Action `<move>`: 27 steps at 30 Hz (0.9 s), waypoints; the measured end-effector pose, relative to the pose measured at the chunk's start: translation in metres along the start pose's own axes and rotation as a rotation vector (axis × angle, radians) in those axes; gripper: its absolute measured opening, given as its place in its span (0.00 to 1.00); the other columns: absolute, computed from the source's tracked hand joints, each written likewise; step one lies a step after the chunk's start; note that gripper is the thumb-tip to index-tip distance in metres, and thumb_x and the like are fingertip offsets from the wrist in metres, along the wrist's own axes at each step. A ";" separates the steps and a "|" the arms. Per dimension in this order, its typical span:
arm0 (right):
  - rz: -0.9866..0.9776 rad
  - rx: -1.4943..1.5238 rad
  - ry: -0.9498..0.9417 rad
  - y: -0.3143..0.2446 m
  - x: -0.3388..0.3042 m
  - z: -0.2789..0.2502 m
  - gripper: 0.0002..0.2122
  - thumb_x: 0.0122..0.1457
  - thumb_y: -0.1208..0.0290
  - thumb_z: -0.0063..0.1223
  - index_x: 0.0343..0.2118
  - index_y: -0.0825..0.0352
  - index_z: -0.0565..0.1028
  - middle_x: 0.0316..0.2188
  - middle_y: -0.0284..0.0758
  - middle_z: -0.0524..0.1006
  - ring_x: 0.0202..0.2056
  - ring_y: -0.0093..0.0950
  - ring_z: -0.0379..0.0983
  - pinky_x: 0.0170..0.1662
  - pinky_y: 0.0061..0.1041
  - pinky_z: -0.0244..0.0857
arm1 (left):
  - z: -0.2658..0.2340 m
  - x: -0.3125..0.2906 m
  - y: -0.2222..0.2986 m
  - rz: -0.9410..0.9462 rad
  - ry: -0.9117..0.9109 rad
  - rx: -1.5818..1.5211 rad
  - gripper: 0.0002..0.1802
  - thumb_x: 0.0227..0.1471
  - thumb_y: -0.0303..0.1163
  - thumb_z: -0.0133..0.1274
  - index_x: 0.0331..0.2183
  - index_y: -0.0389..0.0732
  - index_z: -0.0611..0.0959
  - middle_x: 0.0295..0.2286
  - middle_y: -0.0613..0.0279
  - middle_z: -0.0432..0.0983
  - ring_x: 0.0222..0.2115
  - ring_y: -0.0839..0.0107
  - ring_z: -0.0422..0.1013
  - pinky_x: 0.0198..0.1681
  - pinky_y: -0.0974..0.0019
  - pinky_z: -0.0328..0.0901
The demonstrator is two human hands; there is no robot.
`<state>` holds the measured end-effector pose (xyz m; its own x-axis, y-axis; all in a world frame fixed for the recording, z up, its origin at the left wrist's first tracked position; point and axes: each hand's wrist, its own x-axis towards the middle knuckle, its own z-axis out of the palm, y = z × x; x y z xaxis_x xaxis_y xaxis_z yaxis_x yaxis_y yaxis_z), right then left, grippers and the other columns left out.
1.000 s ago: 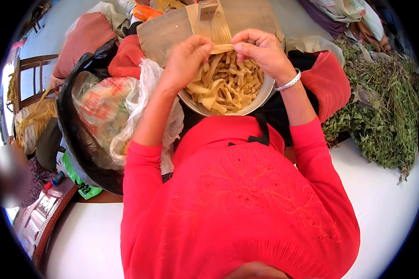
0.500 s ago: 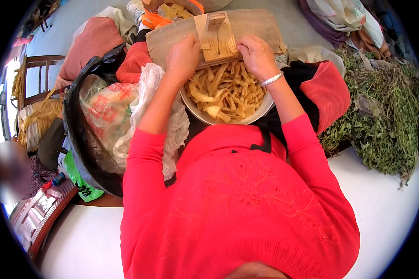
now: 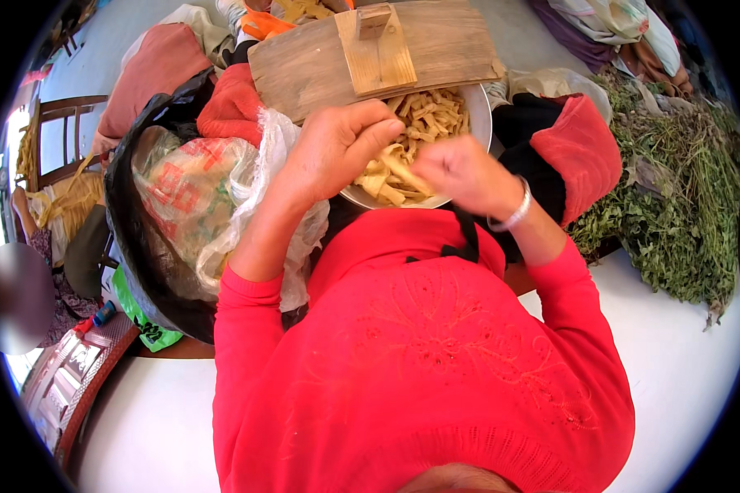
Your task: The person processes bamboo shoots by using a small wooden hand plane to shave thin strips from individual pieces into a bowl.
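A pale round bowl [image 3: 483, 123] holds a heap of yellowish-brown cut strips [image 3: 427, 115]. Over its far side lies a wooden board [image 3: 300, 66] with a lighter wooden block piece [image 3: 376, 57] on top. My left hand [image 3: 337, 152] is above the bowl's left edge, thumb and fingers pressed together; whatever is between them is hidden. Low over the near right part of the bowl, my right hand [image 3: 473, 181] is closed and slightly blurred. A yellow strip [image 3: 404, 174] sticks out from its fingertips toward the left.
To the left stands a black bag [image 3: 127, 214] with clear plastic [image 3: 189, 177] inside. Green dried stalks [image 3: 674, 205] are piled at the right. An orange bag [image 3: 267, 25] with more yellow pieces is beyond the board. A person [image 3: 20, 296] is at the far left.
Both hands have come off the block on the board and moved nearer to me, over the bowl. A yellow strip now shows at my right fingers. The board has shifted slightly up and left.
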<state>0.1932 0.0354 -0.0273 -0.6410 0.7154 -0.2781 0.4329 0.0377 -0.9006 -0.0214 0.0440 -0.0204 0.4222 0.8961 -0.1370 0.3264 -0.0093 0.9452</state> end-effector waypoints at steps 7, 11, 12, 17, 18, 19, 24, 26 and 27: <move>-0.226 0.880 0.227 -0.054 -0.016 -0.010 0.09 0.58 0.76 0.49 0.39 0.72 0.77 0.29 0.32 0.79 0.25 0.12 0.69 0.27 0.11 0.61 | 0.029 -0.016 0.044 0.195 0.027 -0.672 0.15 0.57 0.30 0.45 0.44 0.33 0.73 0.29 0.67 0.70 0.29 0.82 0.64 0.32 0.77 0.61; -0.374 0.246 0.764 -0.007 0.031 0.009 0.09 0.59 0.76 0.49 0.40 0.70 0.77 0.24 0.32 0.78 0.25 0.17 0.73 0.29 0.17 0.67 | 0.056 0.009 0.014 0.051 0.085 -0.751 0.20 0.55 0.28 0.48 0.49 0.33 0.68 0.26 0.72 0.68 0.23 0.85 0.61 0.25 0.81 0.56; -0.330 0.068 0.783 0.002 0.036 0.009 0.09 0.57 0.75 0.51 0.40 0.64 0.78 0.24 0.35 0.78 0.24 0.21 0.75 0.28 0.18 0.66 | 0.057 0.014 0.006 0.018 0.098 -0.726 0.20 0.55 0.30 0.48 0.48 0.34 0.69 0.23 0.72 0.69 0.20 0.86 0.60 0.21 0.81 0.55; -0.155 -0.394 0.786 0.016 0.034 0.003 0.07 0.54 0.65 0.53 0.35 0.57 0.79 0.19 0.35 0.75 0.21 0.35 0.72 0.23 0.24 0.63 | 0.060 0.023 -0.035 -0.071 0.032 -0.779 0.09 0.54 0.28 0.50 0.37 0.35 0.75 0.22 0.71 0.68 0.22 0.82 0.62 0.24 0.76 0.58; -0.150 -0.415 0.748 0.019 0.033 0.003 0.07 0.55 0.64 0.53 0.34 0.57 0.79 0.18 0.35 0.75 0.21 0.34 0.72 0.23 0.25 0.63 | 0.063 0.024 -0.046 -0.056 0.044 -0.683 0.07 0.53 0.28 0.51 0.35 0.36 0.76 0.20 0.69 0.69 0.21 0.80 0.64 0.23 0.74 0.59; -0.145 -0.435 0.711 0.024 0.032 0.003 0.08 0.55 0.63 0.52 0.33 0.57 0.79 0.18 0.35 0.74 0.21 0.33 0.72 0.23 0.25 0.63 | 0.065 0.024 -0.054 -0.043 0.056 -0.588 0.05 0.52 0.28 0.51 0.33 0.37 0.76 0.19 0.67 0.69 0.20 0.78 0.66 0.22 0.73 0.60; 0.240 0.230 0.356 0.082 0.028 0.030 0.12 0.60 0.59 0.48 0.34 0.62 0.78 0.26 0.32 0.77 0.27 0.23 0.73 0.30 0.23 0.65 | 0.071 0.011 -0.065 0.277 0.364 0.463 0.08 0.47 0.25 0.51 0.34 0.41 0.77 0.25 0.56 0.72 0.25 0.52 0.70 0.26 0.58 0.65; 0.283 0.797 0.309 0.086 0.028 0.041 0.14 0.61 0.58 0.46 0.35 0.65 0.77 0.31 0.30 0.78 0.32 0.20 0.73 0.35 0.21 0.65 | 0.078 0.009 -0.065 0.309 0.437 0.418 0.09 0.48 0.26 0.50 0.35 0.41 0.77 0.27 0.57 0.73 0.27 0.51 0.71 0.28 0.58 0.65; 0.269 1.128 0.264 0.077 0.026 0.042 0.15 0.62 0.59 0.46 0.38 0.67 0.76 0.36 0.28 0.76 0.38 0.20 0.72 0.41 0.20 0.64 | 0.079 0.010 -0.067 0.315 0.415 0.348 0.10 0.48 0.27 0.51 0.36 0.40 0.77 0.29 0.56 0.73 0.28 0.52 0.71 0.28 0.58 0.65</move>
<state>0.1829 0.0274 -0.1182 -0.4073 0.7328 -0.5451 -0.3536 -0.6768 -0.6457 0.0282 0.0185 -0.1087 0.2021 0.9238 0.3251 0.5253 -0.3824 0.7601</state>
